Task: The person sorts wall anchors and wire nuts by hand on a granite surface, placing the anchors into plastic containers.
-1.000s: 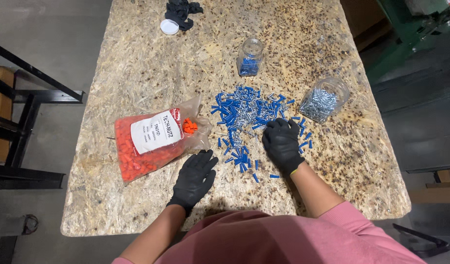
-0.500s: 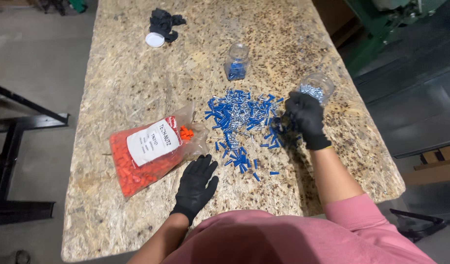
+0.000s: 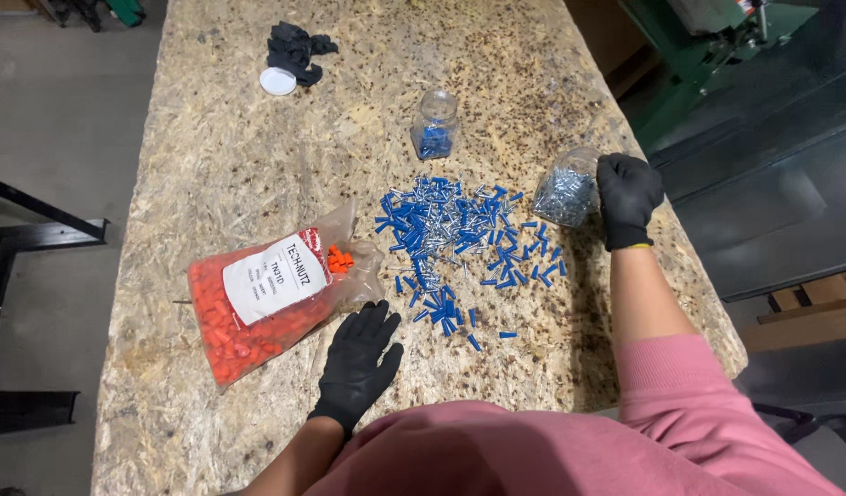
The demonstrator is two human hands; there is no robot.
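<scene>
Nearest the body, the left hand [image 3: 357, 363] in its black glove lies palm-down on the chipboard surface [image 3: 221, 165], fingers spread and slightly fanned, pinching nothing. The forearm runs back toward the pink-clad torso at the bottom of the view. Its fingertips sit just beside the clear plastic bag of orange caps [image 3: 262, 308], which lies flat with a white label on top and a few orange pieces near its open mouth.

Right of that hand, a loose scatter of blue connectors [image 3: 460, 243] mixed with small silvery pieces spreads over the middle of the surface — densest at its far left, thinning toward the near edge.

Farther out on the right, the right arm is stretched nearly straight, pink sleeve pushed up above the elbow. The gloved right hand [image 3: 628, 197] wraps its grip around the side of a clear jar of silver metal parts [image 3: 565, 191]; the jar tilts toward the blue pile and rests on the surface.

Beyond the pile stands a second clear jar [image 3: 434, 127], upright, with blue pieces in its bottom. At the far left lie a crumpled black glove [image 3: 294, 50] and — touching it — a white round lid [image 3: 278, 82].
</scene>
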